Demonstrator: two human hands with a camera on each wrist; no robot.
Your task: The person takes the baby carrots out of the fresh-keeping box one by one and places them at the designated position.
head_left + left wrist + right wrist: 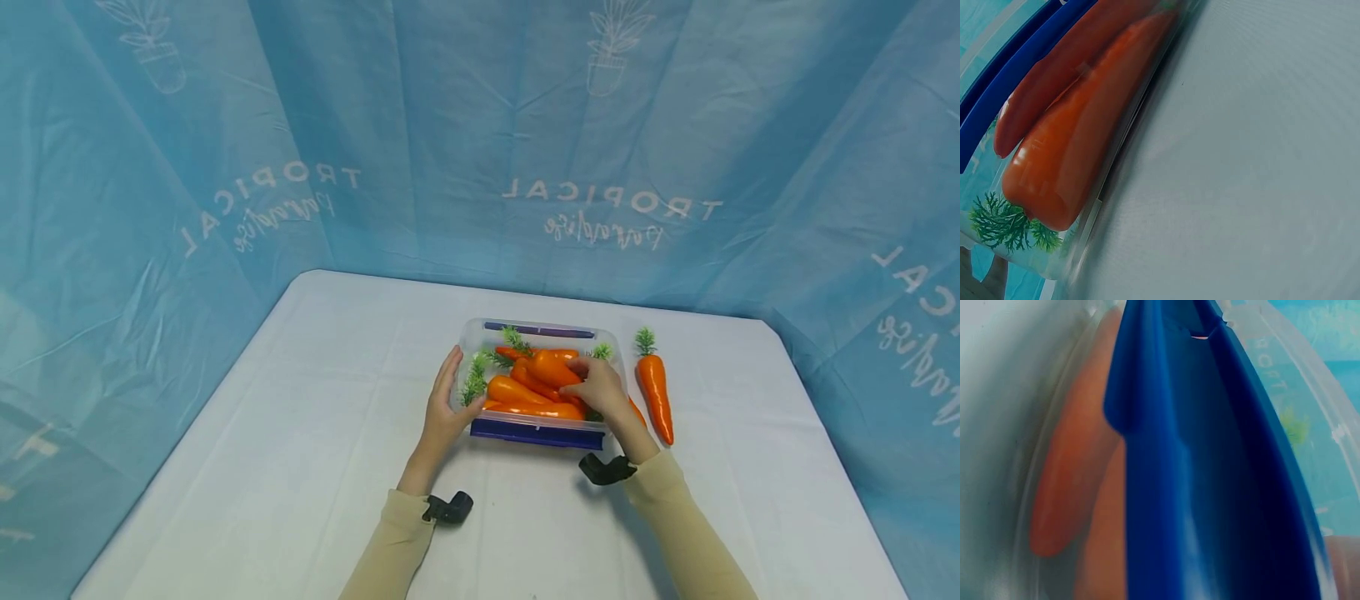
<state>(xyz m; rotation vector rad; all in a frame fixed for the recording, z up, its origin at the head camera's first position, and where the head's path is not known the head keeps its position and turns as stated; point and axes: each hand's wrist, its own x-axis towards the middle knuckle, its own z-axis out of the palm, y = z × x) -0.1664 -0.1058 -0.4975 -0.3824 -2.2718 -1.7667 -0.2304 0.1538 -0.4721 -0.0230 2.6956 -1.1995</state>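
Observation:
A clear plastic container point(546, 424) with blue latches point(536, 433) holds several orange toy carrots point(517, 390) with green leafy tops. My right hand point(603, 390) reaches over its right side and pinches a carrot point(553, 367) lying on top of the others. Fingers spread and straight, my left hand point(444, 417) rests along the container's left side, its thumb by the front left corner. In the left wrist view, carrots point(1066, 162) show through the clear wall, below a blue latch point(1016, 69). A blue latch point(1154, 487) fills much of the right wrist view.
To the right of the container a loose carrot point(655, 396) lies on the white table point(337, 417). Another carrot point(637, 412) is partly hidden behind my right wrist. Blue printed curtains point(465, 150) hang around the table's back and sides.

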